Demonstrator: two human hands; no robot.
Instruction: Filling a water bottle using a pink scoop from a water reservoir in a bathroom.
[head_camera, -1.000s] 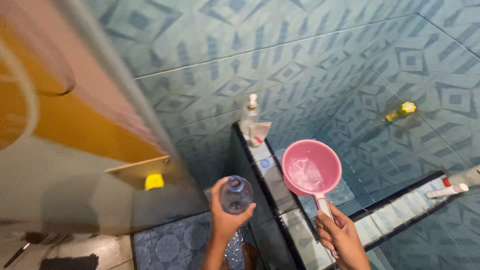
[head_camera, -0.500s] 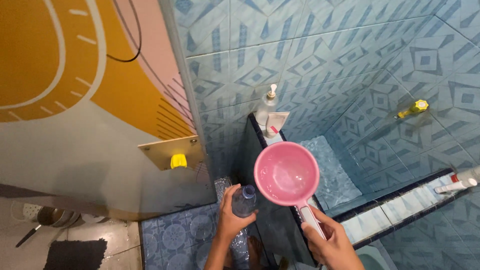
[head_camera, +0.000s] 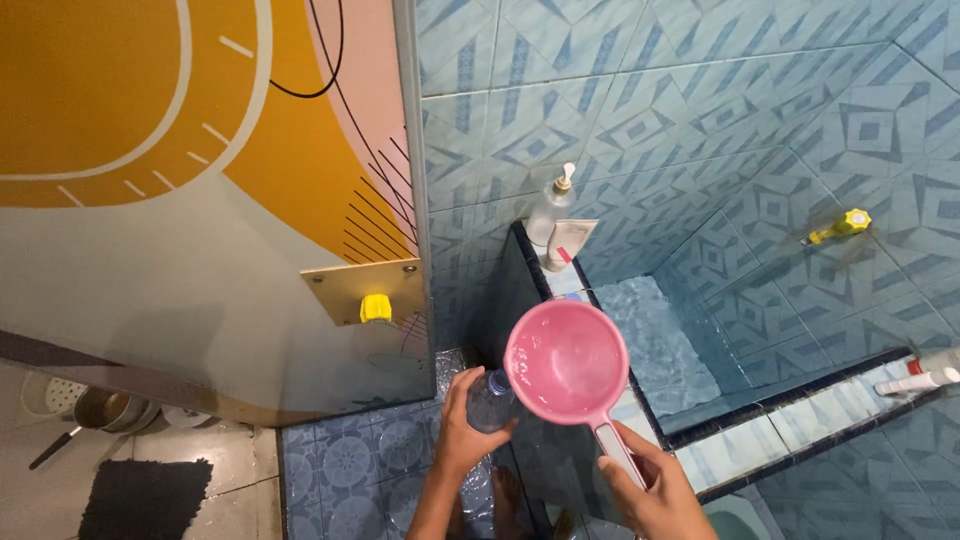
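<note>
Left hand (head_camera: 462, 428) grips a clear plastic bottle (head_camera: 489, 400) by its neck. Right hand (head_camera: 648, 490) clasps the handle of a pink water dipper (head_camera: 566, 361), its rim overlapping the bottle mouth.

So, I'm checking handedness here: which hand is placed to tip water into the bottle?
Probably the right hand: it holds the pink dipper by its handle beside the bottle's mouth. The left hand only grips the clear bottle.

Location: home bathroom.
You face blue patterned wall tiles (head_camera: 640, 90), a tiled water basin (head_camera: 665, 345), a soap pump bottle (head_camera: 550, 210) and a yellow tap (head_camera: 840, 226).
</note>
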